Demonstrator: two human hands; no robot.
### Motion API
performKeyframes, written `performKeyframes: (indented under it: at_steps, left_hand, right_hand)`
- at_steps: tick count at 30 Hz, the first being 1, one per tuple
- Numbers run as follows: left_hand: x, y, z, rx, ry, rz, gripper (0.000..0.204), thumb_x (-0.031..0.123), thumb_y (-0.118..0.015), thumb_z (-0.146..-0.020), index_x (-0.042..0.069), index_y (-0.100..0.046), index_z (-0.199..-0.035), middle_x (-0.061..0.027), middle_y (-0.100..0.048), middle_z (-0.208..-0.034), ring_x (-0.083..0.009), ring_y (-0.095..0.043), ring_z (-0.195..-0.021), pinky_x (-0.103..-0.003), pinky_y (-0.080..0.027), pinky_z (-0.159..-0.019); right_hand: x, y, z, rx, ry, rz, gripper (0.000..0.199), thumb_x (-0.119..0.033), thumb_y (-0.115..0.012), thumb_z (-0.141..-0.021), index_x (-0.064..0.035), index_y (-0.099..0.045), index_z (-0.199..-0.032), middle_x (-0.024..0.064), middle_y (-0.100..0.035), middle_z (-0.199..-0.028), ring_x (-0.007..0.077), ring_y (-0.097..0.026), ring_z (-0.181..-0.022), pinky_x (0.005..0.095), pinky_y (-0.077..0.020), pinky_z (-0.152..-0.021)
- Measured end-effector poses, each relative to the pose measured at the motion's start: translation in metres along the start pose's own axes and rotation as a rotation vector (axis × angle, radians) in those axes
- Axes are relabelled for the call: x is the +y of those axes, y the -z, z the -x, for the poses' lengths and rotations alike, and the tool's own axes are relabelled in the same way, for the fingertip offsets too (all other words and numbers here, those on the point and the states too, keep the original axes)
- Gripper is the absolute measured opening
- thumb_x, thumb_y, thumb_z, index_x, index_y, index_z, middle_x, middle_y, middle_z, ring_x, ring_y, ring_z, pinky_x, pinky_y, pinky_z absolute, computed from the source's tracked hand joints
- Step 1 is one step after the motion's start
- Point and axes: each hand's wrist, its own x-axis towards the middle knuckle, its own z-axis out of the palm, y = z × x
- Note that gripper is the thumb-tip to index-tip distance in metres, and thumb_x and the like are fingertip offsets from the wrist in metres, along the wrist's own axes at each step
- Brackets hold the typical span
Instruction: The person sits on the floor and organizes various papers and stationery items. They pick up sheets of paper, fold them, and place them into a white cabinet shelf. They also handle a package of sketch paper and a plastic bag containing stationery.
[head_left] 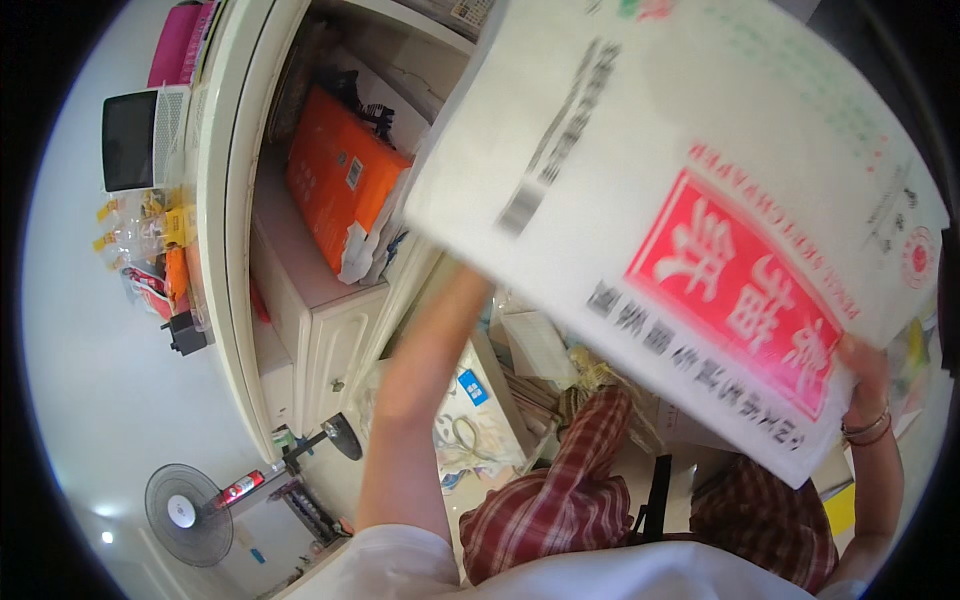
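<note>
A large white packet of paper (640,210), printed with a red panel, fills the upper right, tilted and slightly blurred. My right hand (864,375), with bands at its wrist, is closed on the packet's right edge, thumb on the printed face. My left forearm (410,430) rises behind the packet's lower left edge. The packet hides that hand, so its fingers do not show. An open cabinet (265,210) stands to the left of the packet. On its shelf lies an orange box (345,175) with torn white wrapping.
Below the packet, a light box or drawer (510,425) holds a blue-labelled item (472,387) and a roll of tape (465,435). My plaid-covered legs (550,510) are beneath. A standing fan (185,513) is at lower left. Bagged goods (150,245) and a dark-screened device (130,140) line the far left.
</note>
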Motion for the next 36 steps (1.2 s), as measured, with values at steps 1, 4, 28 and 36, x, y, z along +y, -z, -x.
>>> performKeyframes:
  at_steps: [1,4,28,36]
  left_hand:
    - [-0.011,0.009,0.035,0.013,0.139,0.158,0.057,0.043,-0.039,-0.097,0.01,-0.032,-0.141,-0.0103,-0.042,-0.14,-0.0248,-0.04,-0.128,-0.043,-0.032,-0.107]
    - [-0.026,0.038,0.128,0.084,0.422,0.56,0.057,0.044,-0.039,-0.097,0.01,-0.031,-0.142,-0.0102,-0.042,-0.141,-0.0246,-0.04,-0.129,-0.043,-0.032,-0.107]
    - [0.077,0.152,0.111,-0.01,0.218,0.442,0.044,-0.006,-0.059,-0.081,0.0,-0.045,-0.123,-0.0132,-0.06,-0.114,-0.0231,-0.061,-0.101,-0.037,-0.052,-0.088]
    - [0.103,0.22,0.023,-0.025,0.074,0.456,0.037,0.023,-0.05,-0.092,-0.001,-0.052,-0.119,-0.0147,-0.061,-0.116,-0.0261,-0.063,-0.1,-0.039,-0.052,-0.088]
  right_hand:
    - [0.004,0.001,0.001,-0.029,-0.033,0.075,0.049,-0.009,-0.064,-0.08,0.0094,-0.047,-0.123,0.0158,-0.06,-0.115,0.0221,-0.06,-0.103,0.0356,-0.0488,-0.089]
    - [0.019,-0.071,-0.021,-0.171,-0.117,0.054,0.047,-0.005,-0.064,-0.08,0.0057,-0.048,-0.123,0.0135,-0.06,-0.114,0.0211,-0.059,-0.103,0.0347,-0.0485,-0.089]
    - [0.051,-0.238,-0.118,-0.48,-0.024,0.034,0.044,-0.022,-0.055,-0.091,-0.0048,-0.047,-0.13,0.0092,-0.056,-0.125,0.0207,-0.055,-0.115,0.0382,-0.045,-0.096]
    - [0.071,-0.328,-0.206,-0.62,0.165,0.027,0.049,-0.004,-0.057,-0.088,-0.0054,-0.04,-0.133,0.0117,-0.055,-0.123,0.0234,-0.057,-0.11,0.0433,-0.0494,-0.093]
